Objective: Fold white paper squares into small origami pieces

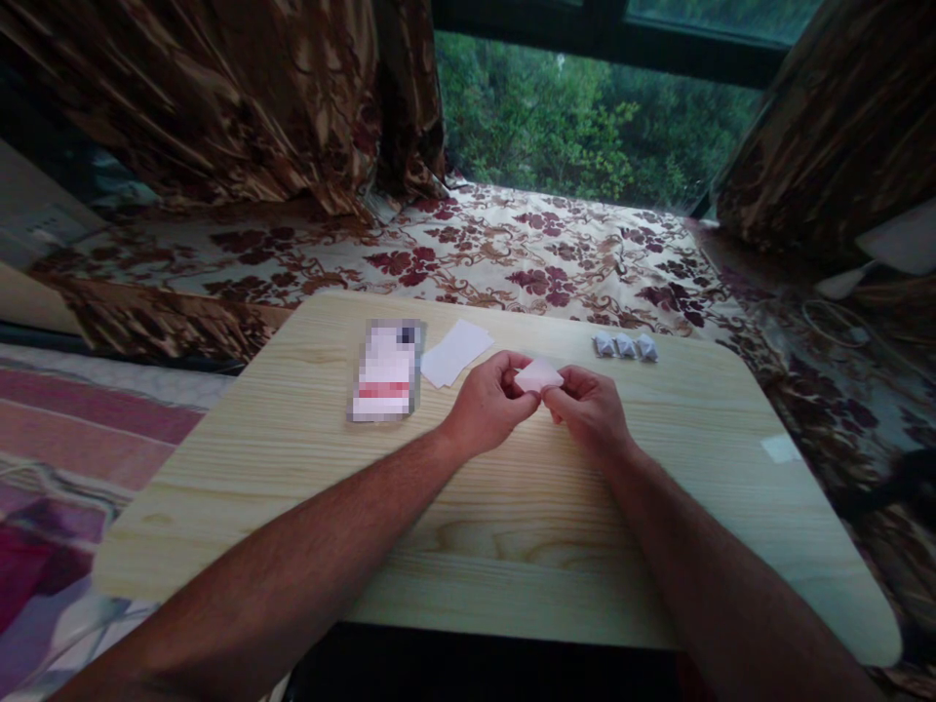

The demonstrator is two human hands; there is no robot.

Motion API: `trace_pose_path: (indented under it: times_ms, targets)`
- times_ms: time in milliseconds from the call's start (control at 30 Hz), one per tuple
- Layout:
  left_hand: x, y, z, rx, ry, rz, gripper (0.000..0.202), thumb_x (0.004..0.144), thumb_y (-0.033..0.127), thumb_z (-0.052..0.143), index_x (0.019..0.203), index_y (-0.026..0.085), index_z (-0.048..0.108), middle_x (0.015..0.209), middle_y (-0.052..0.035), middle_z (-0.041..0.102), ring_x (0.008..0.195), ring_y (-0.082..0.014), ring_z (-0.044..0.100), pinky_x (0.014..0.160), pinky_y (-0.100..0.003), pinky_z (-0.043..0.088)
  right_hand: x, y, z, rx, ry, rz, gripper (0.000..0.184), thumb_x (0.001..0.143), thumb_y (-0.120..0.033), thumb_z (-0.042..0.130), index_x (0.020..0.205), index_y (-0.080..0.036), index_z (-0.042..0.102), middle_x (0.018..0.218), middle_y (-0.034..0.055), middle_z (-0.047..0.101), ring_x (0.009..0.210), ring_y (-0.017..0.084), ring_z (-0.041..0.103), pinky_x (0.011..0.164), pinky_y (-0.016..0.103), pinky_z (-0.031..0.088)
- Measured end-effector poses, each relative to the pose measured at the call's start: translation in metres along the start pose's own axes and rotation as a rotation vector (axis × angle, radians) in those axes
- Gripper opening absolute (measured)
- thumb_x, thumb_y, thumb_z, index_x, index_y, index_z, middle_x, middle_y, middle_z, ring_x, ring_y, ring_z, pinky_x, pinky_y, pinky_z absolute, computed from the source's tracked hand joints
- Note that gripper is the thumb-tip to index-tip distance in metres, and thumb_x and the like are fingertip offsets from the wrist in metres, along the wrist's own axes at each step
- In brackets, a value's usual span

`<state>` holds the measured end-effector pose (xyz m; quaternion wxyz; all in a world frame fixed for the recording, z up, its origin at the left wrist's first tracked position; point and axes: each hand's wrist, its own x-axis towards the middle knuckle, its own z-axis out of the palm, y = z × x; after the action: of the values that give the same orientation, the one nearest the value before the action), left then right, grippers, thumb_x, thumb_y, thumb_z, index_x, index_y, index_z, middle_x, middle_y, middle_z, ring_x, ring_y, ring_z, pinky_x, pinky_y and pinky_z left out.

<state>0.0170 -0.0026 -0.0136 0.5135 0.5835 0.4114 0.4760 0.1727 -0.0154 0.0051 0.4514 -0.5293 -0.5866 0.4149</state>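
Observation:
A small folded piece of white paper is held up between both hands, just above the wooden table. My left hand pinches its left side with thumb and fingers. On its right side, my right hand grips the lower edge with the thumb in front. Some of the fingers are hidden behind the paper and the hands. Left of my left hand lie flat white paper sheets, overlapping each other. Three small folded paper pieces with raised points stand in a row beyond my right hand.
A blurred-out rectangular item, pale with a red band, lies left of the sheets. A white patch is at the table's right edge. Behind the table are a flower-patterned covered ledge, curtains and a window. Striped bedding is at left.

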Motion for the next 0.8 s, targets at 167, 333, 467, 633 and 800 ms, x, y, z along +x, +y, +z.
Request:
trace_pose_path:
  times_ms: [167,333,467,633,800]
  targets:
    - [-0.0010,0.0009,0.0013,0.004,-0.010,-0.007,0.035,0.070,0.023,0.072,0.102,0.016,0.060,0.073,0.0019,0.064,0.055,-0.0076,0.053,0.049,-0.018,0.037,-0.0002,0.0024,-0.0004,-0.020,0.010,-0.012,0.011,0.072,-0.023,0.062,0.064,-0.017,0.060,0.051,-0.0055,0.050,0.046,0.008,0.038,0.045,0.024,0.025]
    - [-0.0010,0.0008,0.0012,0.035,-0.009,0.008,0.036,0.071,0.024,0.071,0.104,0.016,0.060,0.074,0.0011,0.065,0.055,-0.0077,0.054,0.049,-0.018,0.038,-0.0007,0.0046,0.0008,-0.004,0.028,-0.018,0.011,0.073,-0.023,0.062,0.064,-0.016,0.059,0.051,-0.0059,0.049,0.046,0.008,0.036,0.044,0.023,0.024]
    - [-0.0004,-0.0003,0.0006,0.022,-0.010,0.018,0.036,0.071,0.023,0.072,0.104,0.016,0.060,0.077,0.0004,0.066,0.057,-0.0082,0.056,0.051,-0.019,0.039,-0.0007,0.0031,0.0012,-0.005,0.029,-0.018,0.011,0.072,-0.024,0.063,0.065,-0.016,0.061,0.051,-0.0054,0.050,0.046,0.008,0.039,0.045,0.024,0.026]
    - [-0.0008,-0.0005,0.0011,0.019,-0.019,0.017,0.035,0.071,0.023,0.071,0.104,0.016,0.059,0.077,0.0004,0.066,0.058,-0.0085,0.056,0.052,-0.019,0.040,0.0001,0.0030,0.0011,-0.017,0.036,-0.001,0.009,0.071,-0.022,0.063,0.065,-0.016,0.061,0.051,-0.0056,0.049,0.046,0.008,0.038,0.045,0.024,0.025]
    - [-0.0017,0.0006,0.0020,0.002,-0.040,0.026,0.032,0.071,0.021,0.071,0.100,0.017,0.059,0.078,0.0003,0.066,0.060,-0.0090,0.058,0.054,-0.020,0.042,-0.0001,0.0053,0.0014,0.006,0.030,-0.028,0.007,0.071,-0.021,0.062,0.067,-0.015,0.062,0.055,-0.0051,0.049,0.050,0.008,0.039,0.046,0.024,0.027]
